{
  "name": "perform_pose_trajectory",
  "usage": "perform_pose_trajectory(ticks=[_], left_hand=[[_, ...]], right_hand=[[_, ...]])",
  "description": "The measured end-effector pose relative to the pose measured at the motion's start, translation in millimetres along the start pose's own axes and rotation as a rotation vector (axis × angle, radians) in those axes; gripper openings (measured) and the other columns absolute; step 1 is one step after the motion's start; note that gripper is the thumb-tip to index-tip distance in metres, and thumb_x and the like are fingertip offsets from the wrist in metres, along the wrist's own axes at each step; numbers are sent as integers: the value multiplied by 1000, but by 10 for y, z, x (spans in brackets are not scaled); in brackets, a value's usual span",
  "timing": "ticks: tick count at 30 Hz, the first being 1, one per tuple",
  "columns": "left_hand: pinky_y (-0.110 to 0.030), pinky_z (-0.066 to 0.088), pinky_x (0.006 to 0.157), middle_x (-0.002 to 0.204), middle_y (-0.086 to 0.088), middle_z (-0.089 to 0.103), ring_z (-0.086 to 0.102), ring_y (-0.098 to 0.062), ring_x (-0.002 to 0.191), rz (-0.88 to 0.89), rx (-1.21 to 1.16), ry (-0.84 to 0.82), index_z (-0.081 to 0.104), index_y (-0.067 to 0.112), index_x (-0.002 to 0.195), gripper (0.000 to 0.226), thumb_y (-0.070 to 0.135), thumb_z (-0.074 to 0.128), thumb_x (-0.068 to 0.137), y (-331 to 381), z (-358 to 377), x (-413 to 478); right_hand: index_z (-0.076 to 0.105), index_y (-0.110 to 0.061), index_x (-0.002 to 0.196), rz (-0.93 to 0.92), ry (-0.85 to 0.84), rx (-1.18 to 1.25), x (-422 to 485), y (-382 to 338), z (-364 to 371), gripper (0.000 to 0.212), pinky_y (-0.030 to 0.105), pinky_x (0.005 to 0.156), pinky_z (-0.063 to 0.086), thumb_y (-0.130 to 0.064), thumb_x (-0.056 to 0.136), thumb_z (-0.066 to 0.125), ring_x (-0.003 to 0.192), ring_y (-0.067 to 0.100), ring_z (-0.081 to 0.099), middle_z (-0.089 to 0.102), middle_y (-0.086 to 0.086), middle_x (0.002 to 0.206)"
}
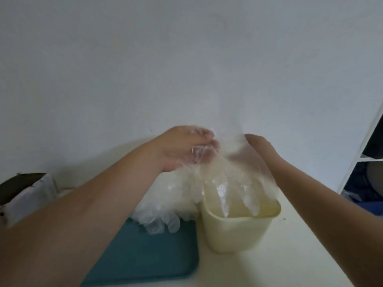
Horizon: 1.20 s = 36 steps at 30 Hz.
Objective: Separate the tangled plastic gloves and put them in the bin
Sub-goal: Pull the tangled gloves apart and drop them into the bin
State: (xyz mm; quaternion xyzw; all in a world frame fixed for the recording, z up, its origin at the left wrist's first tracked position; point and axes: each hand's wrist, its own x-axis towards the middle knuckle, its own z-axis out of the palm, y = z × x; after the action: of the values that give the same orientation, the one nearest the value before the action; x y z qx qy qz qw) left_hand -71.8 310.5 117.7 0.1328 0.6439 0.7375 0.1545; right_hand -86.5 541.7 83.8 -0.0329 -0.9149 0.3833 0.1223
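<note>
Clear plastic held glove (228,183): hangs stretched between the two hands over the mouth of the bin, lower end down inside the rim as far as the blur allows.
pile of gloves (165,204): lies tangled on the far end of the tray, just left of the bin and against its wall; a few glove fingers spill toward the near side.
bin (238,237): cream plastic, upright on the counter, just right of the tray.
left hand (182,150): raised above the pile, fingers curled round the bunched top of the held glove.
right hand (259,150): raised above the far right side of the bin, veiled by the film; fingers hidden, so gripping or slack cannot be told.
tray (145,255): teal, flat on the counter, near end bare.
counter (290,255): pale, carries tray and bin.
box (22,193): grey-white, open-topped, at the far left edge.
shelf unit (371,141): white frame at the right edge, dark contents too blurred to name.
wall (186,59): plain white, fills the upper half.
</note>
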Motion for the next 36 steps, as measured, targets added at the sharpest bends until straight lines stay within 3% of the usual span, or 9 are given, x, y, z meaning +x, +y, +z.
perform_pose_trajectory(ticks=[2,6,9,13,16,22,27,32,36], left_hand=[[-29,61,55,93,-18,74,72,-16,62,-90,151,53,67,3,112,13,-2,66,99,-168,84,210],[-28,58,47,83,-18,69,67,-14,50,-141,360,144,64,4,100,17,-12,64,96,-396,279,434],[-27,53,49,75,-16,62,63,-21,56,-101,383,177,65,3,90,20,-16,63,90,-484,343,524],[-26,57,75,110,-9,69,68,-19,87,-18,347,355,67,16,114,29,0,67,90,-505,208,562],[-39,56,104,117,-2,68,68,-21,110,90,284,494,67,22,114,30,5,66,89,-446,-1,409],[-37,60,99,112,-6,73,74,-19,103,177,219,489,69,16,111,25,2,72,90,-351,-239,-46],[-36,61,98,110,-7,76,74,-20,106,209,266,458,73,15,109,22,1,71,93,-315,-368,-443],[-39,60,98,101,2,79,76,-15,99,256,375,521,78,24,102,20,7,73,93,-445,-644,-861],[-28,58,96,99,12,79,73,-4,97,295,490,601,78,28,100,22,8,71,95,-575,-939,-1187]], right_hand=[[64,-21,133,-96,158,-86,-45,90,-161,41,17,81,48,-18,93,73,98,19,66,69,3,116],[68,-24,127,-215,291,6,-362,-43,-335,30,21,94,44,-18,100,57,110,10,65,69,-8,122],[69,-26,128,-253,-52,-99,-717,-332,-217,30,26,103,45,-33,103,54,121,9,62,69,-8,129],[24,-30,162,-84,-546,-470,-826,-480,156,59,37,120,24,-51,108,35,153,24,29,26,-2,169],[10,-39,163,-56,-645,-614,-688,-387,466,66,48,123,21,-60,105,33,155,34,24,15,3,172],[15,-43,163,-57,-831,-882,-536,-210,799,62,53,121,23,-59,105,33,152,34,28,26,2,169],[28,-41,159,-38,-688,-708,-556,-472,456,68,38,111,41,-51,98,56,142,26,46,36,-5,164],[57,-19,144,-283,-324,-560,-758,-912,427,45,37,113,43,-19,99,50,137,24,51,55,0,149],[61,-25,139,-438,-235,-246,-1024,-1260,922,42,32,111,45,-16,100,48,131,15,56,61,-7,143]])
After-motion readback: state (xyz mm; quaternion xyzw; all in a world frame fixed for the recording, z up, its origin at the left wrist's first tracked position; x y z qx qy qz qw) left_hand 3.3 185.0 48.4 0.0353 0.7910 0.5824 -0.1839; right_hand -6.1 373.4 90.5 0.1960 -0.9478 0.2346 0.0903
